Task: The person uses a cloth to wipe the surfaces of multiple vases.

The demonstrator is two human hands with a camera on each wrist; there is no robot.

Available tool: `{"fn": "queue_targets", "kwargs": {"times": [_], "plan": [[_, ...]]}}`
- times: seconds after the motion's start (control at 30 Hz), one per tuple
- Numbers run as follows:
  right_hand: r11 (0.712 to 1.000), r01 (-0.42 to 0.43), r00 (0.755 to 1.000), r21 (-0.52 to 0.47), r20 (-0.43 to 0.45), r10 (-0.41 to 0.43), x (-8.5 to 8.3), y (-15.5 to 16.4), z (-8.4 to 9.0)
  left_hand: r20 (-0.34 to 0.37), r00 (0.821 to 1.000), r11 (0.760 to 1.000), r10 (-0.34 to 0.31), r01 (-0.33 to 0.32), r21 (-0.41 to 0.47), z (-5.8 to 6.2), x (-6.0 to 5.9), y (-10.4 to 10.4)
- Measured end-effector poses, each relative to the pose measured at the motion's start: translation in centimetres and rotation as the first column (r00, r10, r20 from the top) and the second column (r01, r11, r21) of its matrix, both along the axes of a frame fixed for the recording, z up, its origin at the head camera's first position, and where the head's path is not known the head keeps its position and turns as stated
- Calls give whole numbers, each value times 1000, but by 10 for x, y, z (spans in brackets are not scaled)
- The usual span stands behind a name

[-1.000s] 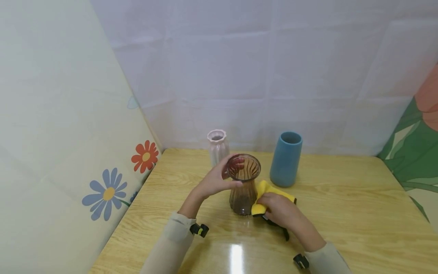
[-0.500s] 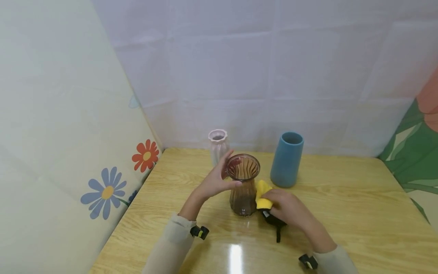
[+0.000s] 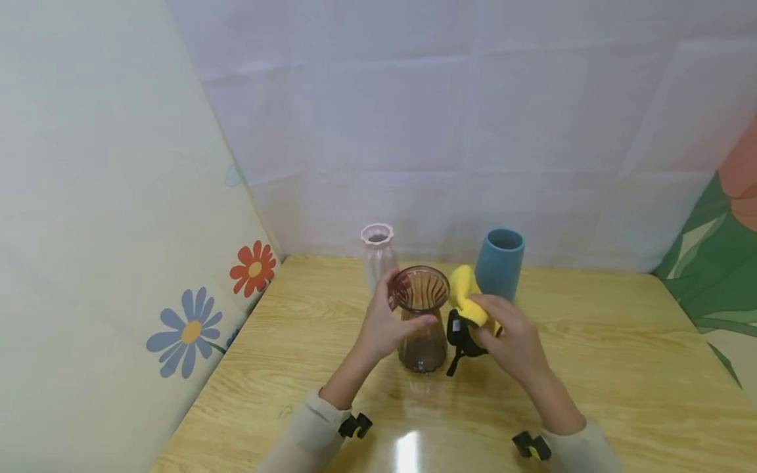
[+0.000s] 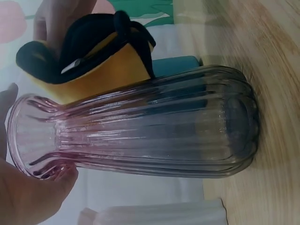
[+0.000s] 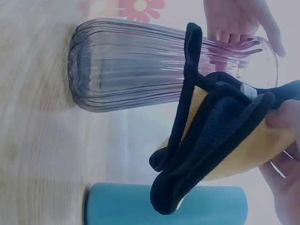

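A ribbed, see-through glass vase (image 3: 422, 348), pinkish at the neck and greyish below, stands upright on the table. Round its neck, just under the flared rim, my left hand (image 3: 384, 322) grips it with thumb and fingers. My right hand (image 3: 514, 335) pinches a yellow cloth (image 3: 464, 289) with a dark underside and black edging, close to the vase's right side. In the right wrist view the bunched cloth (image 5: 243, 154) hangs in folds and covers part of the vase. The left wrist view shows the cloth (image 4: 110, 72) beside the upper vase.
Behind the left hand stands a pale pink vase (image 3: 378, 259) with a scalloped rim. A blue vase (image 3: 499, 263) stands behind the cloth, partly covered by it. The wooden table (image 3: 603, 341) meets a white sheet (image 3: 532, 131) at the back.
My right hand has lifted the cloth from low beside the glass vase up toward its rim. My left hand keeps its grip on the neck, its wrist shifted slightly right.
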State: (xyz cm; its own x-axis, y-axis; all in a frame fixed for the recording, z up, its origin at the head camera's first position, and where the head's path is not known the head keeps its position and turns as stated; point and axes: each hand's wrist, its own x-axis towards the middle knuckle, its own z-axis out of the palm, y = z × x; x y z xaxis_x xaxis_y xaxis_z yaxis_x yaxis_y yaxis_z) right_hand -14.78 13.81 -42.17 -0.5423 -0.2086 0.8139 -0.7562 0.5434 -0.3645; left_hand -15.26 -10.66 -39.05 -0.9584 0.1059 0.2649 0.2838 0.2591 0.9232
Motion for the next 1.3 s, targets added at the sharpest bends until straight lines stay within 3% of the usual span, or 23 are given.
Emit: {"fn": "queue_targets", "kwargs": {"times": [0.2, 0.43, 0.73, 1.03, 1.3], "plan": [[999, -12, 999, -34, -35, 11, -3, -5, 2, -18, 998, 998, 52, -52, -33, -1, 0, 5], [999, -20, 999, -40, -42, 19, -5, -10, 3, -9, 1000, 995, 19, -19, -96, 0, -4, 0], [995, -63, 994, -72, -98, 56, -9, -17, -1, -9, 993, 985, -117, 115, -129, 0, -16, -15], [991, -107, 990, -81, -100, 99, -8, -20, -6, 46, 963, 957, -264, 268, -114, 1, -30, -28], [986, -154, 986, -58, -67, 150, -7, -21, -9, 62, 942, 935, -331, 336, -113, 5, -33, -32]]}}
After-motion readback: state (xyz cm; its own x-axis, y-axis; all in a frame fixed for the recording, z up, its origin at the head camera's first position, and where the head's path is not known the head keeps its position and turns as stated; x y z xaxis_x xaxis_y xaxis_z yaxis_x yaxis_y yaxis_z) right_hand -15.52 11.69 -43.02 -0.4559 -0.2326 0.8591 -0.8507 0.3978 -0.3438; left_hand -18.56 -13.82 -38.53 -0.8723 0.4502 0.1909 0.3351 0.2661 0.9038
